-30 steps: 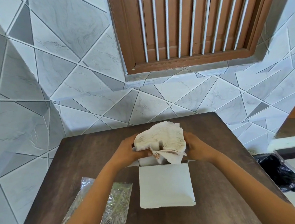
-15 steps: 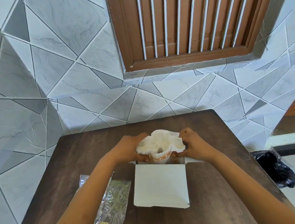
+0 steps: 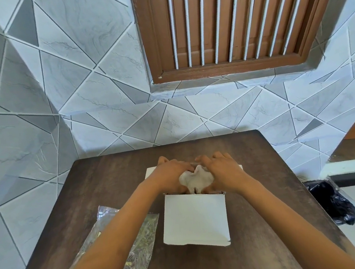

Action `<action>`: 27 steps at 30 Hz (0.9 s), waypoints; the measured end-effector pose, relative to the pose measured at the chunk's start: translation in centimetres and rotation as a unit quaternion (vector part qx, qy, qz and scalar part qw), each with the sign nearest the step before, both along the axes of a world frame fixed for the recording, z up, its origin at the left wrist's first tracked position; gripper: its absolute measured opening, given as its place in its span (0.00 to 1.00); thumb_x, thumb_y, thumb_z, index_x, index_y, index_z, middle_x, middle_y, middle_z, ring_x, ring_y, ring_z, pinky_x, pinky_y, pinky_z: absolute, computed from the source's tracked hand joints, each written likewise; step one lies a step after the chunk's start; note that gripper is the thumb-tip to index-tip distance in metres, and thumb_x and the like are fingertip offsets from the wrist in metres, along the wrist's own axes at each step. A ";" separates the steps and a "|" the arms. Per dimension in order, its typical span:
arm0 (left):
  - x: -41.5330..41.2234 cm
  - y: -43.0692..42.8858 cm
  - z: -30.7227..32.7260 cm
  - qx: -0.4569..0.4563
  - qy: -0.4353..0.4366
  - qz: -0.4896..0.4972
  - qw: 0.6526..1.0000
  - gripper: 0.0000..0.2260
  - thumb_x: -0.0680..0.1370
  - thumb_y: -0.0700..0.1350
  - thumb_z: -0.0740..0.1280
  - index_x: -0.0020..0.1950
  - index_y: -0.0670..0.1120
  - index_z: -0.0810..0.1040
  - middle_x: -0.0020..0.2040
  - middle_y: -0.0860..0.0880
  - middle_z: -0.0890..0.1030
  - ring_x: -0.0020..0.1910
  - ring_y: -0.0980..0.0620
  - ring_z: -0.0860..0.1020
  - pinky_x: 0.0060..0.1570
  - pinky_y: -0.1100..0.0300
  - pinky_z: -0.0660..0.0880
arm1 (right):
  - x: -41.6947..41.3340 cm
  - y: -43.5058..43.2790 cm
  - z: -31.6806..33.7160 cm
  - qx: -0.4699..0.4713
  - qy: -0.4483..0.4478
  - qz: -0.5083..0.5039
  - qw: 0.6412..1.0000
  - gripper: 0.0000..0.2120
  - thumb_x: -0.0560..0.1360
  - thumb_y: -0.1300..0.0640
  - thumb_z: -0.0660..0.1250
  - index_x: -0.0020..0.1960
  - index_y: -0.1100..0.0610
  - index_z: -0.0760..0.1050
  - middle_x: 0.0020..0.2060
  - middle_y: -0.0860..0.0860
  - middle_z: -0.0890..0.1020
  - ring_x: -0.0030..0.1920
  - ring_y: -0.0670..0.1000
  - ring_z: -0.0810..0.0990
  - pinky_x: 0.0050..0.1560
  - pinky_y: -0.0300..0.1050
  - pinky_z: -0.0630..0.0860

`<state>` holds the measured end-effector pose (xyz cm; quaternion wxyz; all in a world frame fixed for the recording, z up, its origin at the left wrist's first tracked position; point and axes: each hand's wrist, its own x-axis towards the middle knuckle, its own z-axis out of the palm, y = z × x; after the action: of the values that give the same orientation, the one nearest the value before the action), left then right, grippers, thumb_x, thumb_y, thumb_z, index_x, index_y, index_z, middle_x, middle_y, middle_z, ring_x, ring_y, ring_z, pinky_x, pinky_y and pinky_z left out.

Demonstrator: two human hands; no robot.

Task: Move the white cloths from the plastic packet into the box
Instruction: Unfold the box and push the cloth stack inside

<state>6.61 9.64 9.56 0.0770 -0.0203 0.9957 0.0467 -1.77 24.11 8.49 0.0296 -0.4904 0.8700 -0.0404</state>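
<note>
Head view. Your left hand (image 3: 171, 175) and your right hand (image 3: 223, 173) lie side by side over the open top of the white box (image 3: 195, 218), which stands on the dark wooden table (image 3: 103, 183). Both hands press palm-down on the bundle of white cloths (image 3: 195, 181), with the fingers curved around its sides; the left hand cups the left side of the bundle and the right hand cups the right side. The thumbs sit at the near edge of the bundle, close to the box's near wall. The cloths sit in the mouth of the box, with a crumpled top that shows between the two hands. How deep the bundle reaches into the box cannot be told, because the near wall hides the interior.

A white flap (image 3: 151, 172) of the box projects to the left behind your left hand, and another shows at the right behind your right hand.

The plastic packet (image 3: 139, 245) lies flat on the table to the left of the box, partly under your left forearm. It is clear and crinkled, with printed markings. It does not touch the box.

A black plastic bag (image 3: 333, 204) sits beyond the right edge of the table. The tiled wall (image 3: 83, 99) and a brown slatted window (image 3: 227, 22) stand behind the table.
</note>
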 end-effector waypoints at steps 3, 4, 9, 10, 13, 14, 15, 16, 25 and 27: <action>-0.3 -0.3 -0.3 -0.027 -0.029 -0.022 0.999 0.10 0.72 0.51 0.63 0.52 0.53 0.75 0.49 0.54 0.81 0.52 0.51 0.76 0.53 0.50 0.59 | 0.1 -0.3 -0.7 0.022 0.031 0.040 0.998 0.29 0.69 0.47 0.66 0.68 0.50 0.64 0.57 0.49 0.79 0.58 0.54 0.73 0.57 0.46 0.65; -0.3 -0.5 -0.4 -0.031 -0.043 -0.025 0.998 0.09 0.73 0.52 0.62 0.52 0.53 0.76 0.51 0.54 0.80 0.53 0.51 0.75 0.53 0.50 0.58 | 0.0 -0.3 -0.9 0.031 0.040 0.051 0.997 0.27 0.70 0.48 0.65 0.68 0.49 0.65 0.59 0.49 0.79 0.59 0.54 0.74 0.57 0.46 0.66; -0.4 -0.5 -0.7 -0.016 -0.069 -0.023 0.997 0.09 0.75 0.55 0.60 0.53 0.56 0.73 0.55 0.53 0.81 0.58 0.52 0.75 0.60 0.49 0.55 | -0.3 -0.2 -0.9 0.063 0.051 0.071 0.994 0.22 0.72 0.56 0.63 0.66 0.50 0.67 0.62 0.50 0.77 0.59 0.54 0.76 0.53 0.47 0.72; -0.3 -0.6 -0.6 -0.010 -0.064 -0.013 0.998 0.12 0.75 0.55 0.61 0.57 0.56 0.73 0.57 0.53 0.80 0.60 0.51 0.75 0.64 0.48 0.54 | -0.3 -0.2 -0.8 0.064 0.036 0.060 0.996 0.25 0.71 0.56 0.63 0.68 0.49 0.65 0.62 0.50 0.77 0.59 0.55 0.77 0.51 0.48 0.73; 0.5 -1.7 0.1 0.008 -0.032 0.038 0.999 0.26 0.70 0.56 0.69 0.67 0.57 0.68 0.59 0.52 0.79 0.62 0.51 0.73 0.68 0.49 0.51 | -0.3 0.4 -0.7 0.048 0.002 0.025 0.999 0.29 0.71 0.52 0.64 0.70 0.49 0.61 0.62 0.50 0.77 0.57 0.56 0.78 0.50 0.49 0.76; 0.8 -2.2 0.4 0.000 -0.028 0.045 0.999 0.28 0.69 0.56 0.70 0.68 0.57 0.68 0.59 0.52 0.79 0.63 0.51 0.73 0.68 0.50 0.50 | -0.3 0.6 -0.6 0.040 -0.004 0.021 0.999 0.30 0.71 0.50 0.65 0.71 0.49 0.60 0.62 0.50 0.76 0.57 0.55 0.78 0.50 0.49 0.76; 1.1 -2.5 0.6 -0.012 -0.027 0.047 0.998 0.27 0.70 0.56 0.70 0.68 0.56 0.69 0.59 0.52 0.79 0.63 0.51 0.73 0.69 0.51 0.50 | -0.2 0.8 -0.3 0.034 -0.003 0.023 0.999 0.30 0.71 0.48 0.65 0.71 0.50 0.61 0.61 0.50 0.76 0.57 0.55 0.77 0.50 0.49 0.75; 1.2 -2.6 0.7 -0.028 -0.023 0.045 0.998 0.25 0.71 0.55 0.69 0.67 0.55 0.70 0.59 0.51 0.79 0.62 0.51 0.73 0.70 0.52 0.50 | -0.2 0.9 -0.2 0.032 0.002 0.027 0.999 0.30 0.71 0.46 0.65 0.70 0.51 0.62 0.61 0.50 0.76 0.58 0.55 0.77 0.50 0.49 0.75; -0.6 -1.3 -0.2 -0.094 0.028 0.043 0.994 0.07 0.77 0.45 0.60 0.48 0.52 0.78 0.49 0.49 0.83 0.52 0.46 0.77 0.53 0.57 0.59 | -0.5 -0.5 -0.1 0.057 0.042 -0.030 0.997 0.12 0.77 0.55 0.59 0.56 0.55 0.76 0.48 0.55 0.82 0.50 0.57 0.79 0.41 0.46 0.70; -1.0 -1.4 -0.4 -0.100 0.037 0.041 0.993 0.08 0.77 0.42 0.60 0.42 0.55 0.74 0.42 0.50 0.81 0.49 0.46 0.78 0.48 0.58 0.55 | -0.4 -1.0 -0.1 0.079 0.069 -0.038 0.994 0.10 0.77 0.59 0.58 0.52 0.57 0.78 0.48 0.55 0.82 0.48 0.56 0.80 0.39 0.44 0.67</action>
<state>5.60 8.26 9.20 0.0355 -0.0668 0.9959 -0.0494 -2.19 23.09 8.37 0.0070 -0.4550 0.8883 0.0613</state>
